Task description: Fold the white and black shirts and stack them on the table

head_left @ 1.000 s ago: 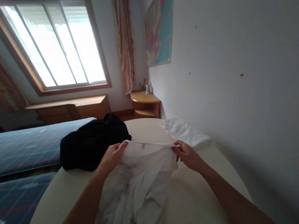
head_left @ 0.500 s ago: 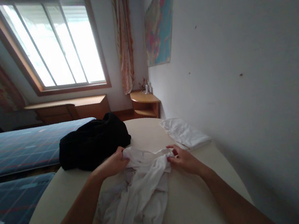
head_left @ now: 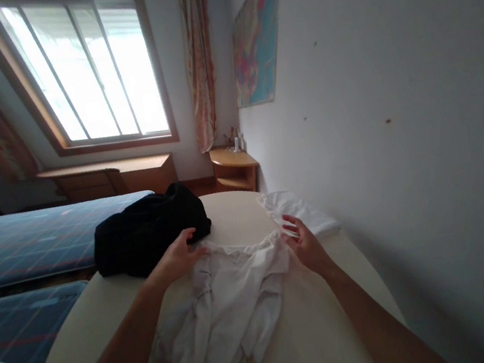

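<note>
A crumpled white garment point(head_left: 237, 303) lies on the pale round table point(head_left: 336, 325), its gathered top edge spread between my hands. My left hand point(head_left: 181, 256) is at the garment's upper left corner, fingers apart, the lower fingertips near the cloth. My right hand point(head_left: 305, 245) is just beyond its upper right corner, fingers spread and holding nothing. Behind my left hand a black bundle of cloth point(head_left: 150, 234) rests on the table. A folded white cloth point(head_left: 301, 212) lies behind my right hand, partly covered by it.
The wall point(head_left: 397, 182) runs close along the table's right side. To the left are two blue plaid mattresses point(head_left: 51, 240). Beyond the table stand a small corner shelf point(head_left: 234, 158) and a wooden desk point(head_left: 144, 166) under the window.
Both hands have let go of the garment's edge and their fingers have opened. The garment now lies flatter and wider at the top. My right hand has moved slightly right.
</note>
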A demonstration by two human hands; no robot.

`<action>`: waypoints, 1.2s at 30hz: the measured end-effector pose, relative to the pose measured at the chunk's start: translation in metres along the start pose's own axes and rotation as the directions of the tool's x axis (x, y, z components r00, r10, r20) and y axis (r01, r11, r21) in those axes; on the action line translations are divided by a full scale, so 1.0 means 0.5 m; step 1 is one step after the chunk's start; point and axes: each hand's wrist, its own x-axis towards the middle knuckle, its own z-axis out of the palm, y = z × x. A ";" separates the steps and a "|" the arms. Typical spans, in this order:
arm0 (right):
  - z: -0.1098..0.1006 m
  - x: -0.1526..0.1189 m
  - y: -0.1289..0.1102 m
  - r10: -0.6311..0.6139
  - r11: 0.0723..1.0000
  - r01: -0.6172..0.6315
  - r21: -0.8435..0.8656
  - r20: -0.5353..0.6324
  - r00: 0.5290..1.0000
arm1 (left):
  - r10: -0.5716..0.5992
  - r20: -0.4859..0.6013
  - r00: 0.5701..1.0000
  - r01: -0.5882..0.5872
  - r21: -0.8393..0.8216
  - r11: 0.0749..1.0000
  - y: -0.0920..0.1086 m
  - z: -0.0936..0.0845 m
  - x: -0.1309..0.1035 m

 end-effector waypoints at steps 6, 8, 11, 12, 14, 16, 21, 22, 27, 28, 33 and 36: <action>-0.008 -0.026 -0.059 -0.126 0.930 0.271 -0.249 0.478 0.869 | -0.120 0.161 0.980 0.033 0.459 0.888 -0.025 0.000 -0.017; -0.008 -0.030 -0.066 -0.107 0.930 0.289 -0.227 0.587 0.802 | -0.169 0.195 0.966 0.041 0.532 0.846 -0.021 0.001 -0.023; -0.006 -0.028 -0.059 -0.077 0.928 0.277 -0.247 0.601 0.795 | -0.173 0.229 0.958 0.019 0.550 0.835 -0.008 0.007 -0.030; -0.007 -0.025 -0.055 -0.065 0.927 0.262 -0.270 0.571 0.819 | -0.170 0.226 0.959 0.019 0.549 0.836 -0.003 0.008 -0.030; -0.014 -0.017 -0.046 -0.054 0.923 0.217 -0.318 0.451 0.891 | -0.155 0.202 0.967 0.021 0.544 0.839 0.009 0.004 -0.029; -0.028 -0.007 -0.039 -0.065 0.922 0.154 -0.354 0.253 0.965 | -0.112 0.119 0.986 0.032 0.530 0.848 0.021 -0.008 -0.025; -0.062 0.013 -0.011 0.005 0.967 -0.055 -0.251 -0.198 0.980 | 0.074 -0.252 0.965 0.074 0.531 0.844 0.045 -0.038 -0.015; -0.065 0.015 -0.004 0.008 0.971 -0.060 -0.232 -0.216 0.976 | 0.105 -0.284 0.953 0.070 0.544 0.836 0.047 -0.040 -0.015; -0.052 0.015 0.005 -0.056 0.958 0.018 -0.287 -0.125 0.990 | -0.021 -0.153 0.988 0.115 0.636 0.763 0.058 -0.031 -0.027; -0.048 0.011 0.001 -0.057 0.959 0.034 -0.283 -0.071 0.996 | -0.107 -0.091 0.990 0.140 0.652 0.745 0.060 -0.028 -0.031; -0.027 -0.018 -0.030 -0.087 0.923 0.240 -0.302 0.443 0.892 | -0.294 0.152 0.944 0.095 0.724 0.683 0.060 -0.014 -0.047; -0.014 -0.032 -0.037 -0.016 0.889 0.294 -0.351 0.619 0.785 | -0.249 0.245 0.937 -0.010 0.730 0.683 0.059 -0.012 -0.053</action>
